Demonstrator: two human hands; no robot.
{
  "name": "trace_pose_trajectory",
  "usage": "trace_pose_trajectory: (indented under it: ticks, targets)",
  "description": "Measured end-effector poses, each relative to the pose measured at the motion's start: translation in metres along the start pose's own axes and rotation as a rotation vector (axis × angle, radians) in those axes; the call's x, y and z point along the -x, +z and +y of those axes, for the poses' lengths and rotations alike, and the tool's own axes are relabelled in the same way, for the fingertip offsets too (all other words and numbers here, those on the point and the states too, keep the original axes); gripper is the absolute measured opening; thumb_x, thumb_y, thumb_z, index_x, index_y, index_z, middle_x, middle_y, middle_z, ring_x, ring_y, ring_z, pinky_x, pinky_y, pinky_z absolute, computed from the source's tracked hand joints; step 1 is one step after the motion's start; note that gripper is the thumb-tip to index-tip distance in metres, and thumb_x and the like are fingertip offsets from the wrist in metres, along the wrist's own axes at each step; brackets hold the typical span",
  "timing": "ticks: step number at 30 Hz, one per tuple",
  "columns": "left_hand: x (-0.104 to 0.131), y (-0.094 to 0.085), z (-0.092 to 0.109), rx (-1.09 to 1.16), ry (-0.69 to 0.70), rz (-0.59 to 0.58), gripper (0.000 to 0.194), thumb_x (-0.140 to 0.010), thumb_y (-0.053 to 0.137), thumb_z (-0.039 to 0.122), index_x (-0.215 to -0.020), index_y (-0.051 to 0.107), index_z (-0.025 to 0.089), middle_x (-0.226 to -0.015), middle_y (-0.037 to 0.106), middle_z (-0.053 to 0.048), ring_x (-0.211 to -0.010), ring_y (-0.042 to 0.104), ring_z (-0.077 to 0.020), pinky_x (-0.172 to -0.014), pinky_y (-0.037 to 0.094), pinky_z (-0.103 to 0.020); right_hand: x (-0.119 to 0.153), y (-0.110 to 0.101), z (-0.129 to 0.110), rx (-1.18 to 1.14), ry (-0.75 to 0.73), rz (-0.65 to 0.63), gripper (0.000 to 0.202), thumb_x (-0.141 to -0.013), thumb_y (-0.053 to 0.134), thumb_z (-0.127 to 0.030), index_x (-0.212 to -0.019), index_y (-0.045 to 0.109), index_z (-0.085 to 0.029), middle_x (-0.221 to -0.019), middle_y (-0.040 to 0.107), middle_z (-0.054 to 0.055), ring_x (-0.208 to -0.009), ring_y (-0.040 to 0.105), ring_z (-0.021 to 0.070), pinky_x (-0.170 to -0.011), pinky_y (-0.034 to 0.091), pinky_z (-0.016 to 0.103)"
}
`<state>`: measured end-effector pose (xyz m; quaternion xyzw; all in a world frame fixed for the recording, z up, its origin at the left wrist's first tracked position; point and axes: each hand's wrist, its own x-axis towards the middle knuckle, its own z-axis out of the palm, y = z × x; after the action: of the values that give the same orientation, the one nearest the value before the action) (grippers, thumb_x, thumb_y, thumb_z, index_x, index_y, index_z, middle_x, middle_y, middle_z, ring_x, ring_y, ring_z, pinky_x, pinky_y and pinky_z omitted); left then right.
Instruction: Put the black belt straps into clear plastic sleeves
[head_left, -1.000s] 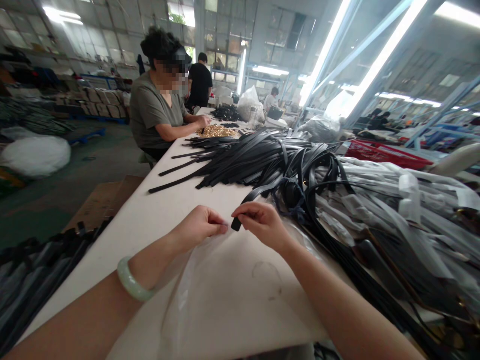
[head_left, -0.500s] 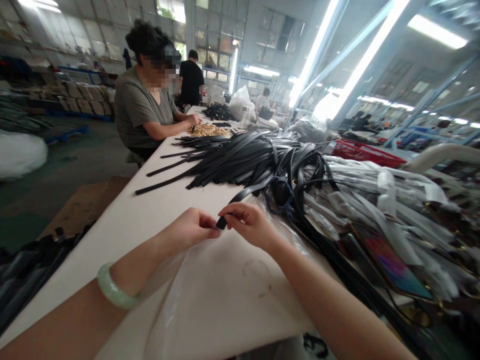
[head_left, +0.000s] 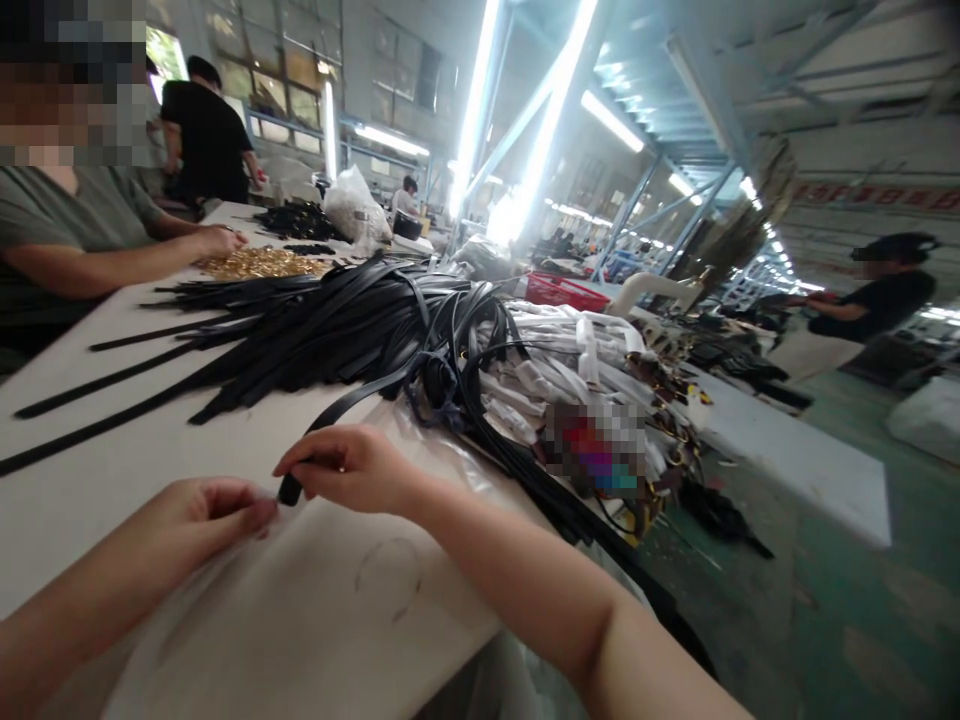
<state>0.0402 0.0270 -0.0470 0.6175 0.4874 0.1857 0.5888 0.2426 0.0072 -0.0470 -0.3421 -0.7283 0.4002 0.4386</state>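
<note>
My right hand (head_left: 349,468) pinches the end of a black strap (head_left: 290,488) above the white table (head_left: 300,600). The strap runs back from my fingers toward a large pile of black straps (head_left: 330,325). Just left of the strap end, my left hand (head_left: 214,515) has its thumb and fingers pressed together on a thin clear plastic sheet (head_left: 187,600), which hangs down in front of it. The two hands are close but apart.
White-wrapped straps (head_left: 555,350) with metal rings lie at the right, beside a blurred colourful screen (head_left: 596,455). Gold-coloured pieces (head_left: 262,263) sit farther back, by the hands of a person (head_left: 90,240) at left. A red basket (head_left: 562,292) stands behind.
The view has swung to the right, so the hands and table appear farther left. More floor and another person show at right. Both hands keep their closed grip.
</note>
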Motion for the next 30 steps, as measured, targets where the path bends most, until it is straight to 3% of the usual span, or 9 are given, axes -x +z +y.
trace_pose_trajectory:
  ticks: [4,9,15,20,30]
  targets:
    - [-0.003,-0.004,0.001,-0.145,-0.031,0.023,0.045,-0.060,0.074,0.059,-0.076,0.070,0.017,-0.078,0.073,-0.004,-0.081,0.061,-0.0250,-0.071,0.043,-0.028,-0.001,-0.002,0.002,-0.078,-0.015,0.009,0.015,-0.084,0.055,-0.015,-0.093,0.066,-0.012,-0.070,0.060,0.001,-0.060,0.056,0.0091,-0.056,0.044,0.019]
    - [-0.001,-0.004,0.003,-0.073,-0.064,0.023,0.040,-0.059,0.078,0.047,-0.084,0.070,0.018,-0.086,0.074,-0.005,-0.084,0.063,-0.0255,-0.074,0.045,-0.029,-0.002,-0.002,0.009,-0.085,-0.004,-0.010,0.014,-0.082,0.055,-0.013,-0.091,0.066,-0.013,-0.069,0.059,0.000,-0.060,0.056,0.0079,-0.056,0.043,0.018]
    - [0.002,0.001,0.008,-0.083,-0.032,0.045,0.030,-0.062,0.077,0.038,-0.083,0.072,0.017,-0.081,0.074,-0.003,-0.079,0.063,-0.0229,-0.071,0.044,-0.027,-0.002,-0.004,0.007,-0.140,-0.024,-0.041,0.014,-0.082,0.056,-0.017,-0.093,0.065,-0.012,-0.069,0.059,0.001,-0.059,0.056,0.0087,-0.054,0.043,0.019]
    - [0.012,0.008,0.014,-0.054,0.087,0.008,0.021,-0.063,0.076,0.030,-0.074,0.070,0.014,-0.071,0.069,-0.002,-0.068,0.059,-0.0168,-0.063,0.040,-0.024,0.002,-0.003,0.000,-0.129,0.041,0.022,0.033,-0.079,0.060,-0.019,-0.111,0.058,-0.015,-0.064,0.058,-0.003,-0.054,0.056,0.0094,-0.049,0.041,0.018]
    - [0.017,0.014,0.013,0.046,0.120,-0.014,0.016,-0.059,0.074,0.025,-0.066,0.067,0.012,-0.062,0.063,0.001,-0.058,0.051,-0.0111,-0.057,0.034,-0.023,0.008,0.003,0.000,-0.159,0.071,0.027,0.024,-0.079,0.062,-0.024,-0.102,0.056,-0.017,-0.070,0.062,0.000,-0.056,0.056,0.0106,-0.051,0.040,0.021]
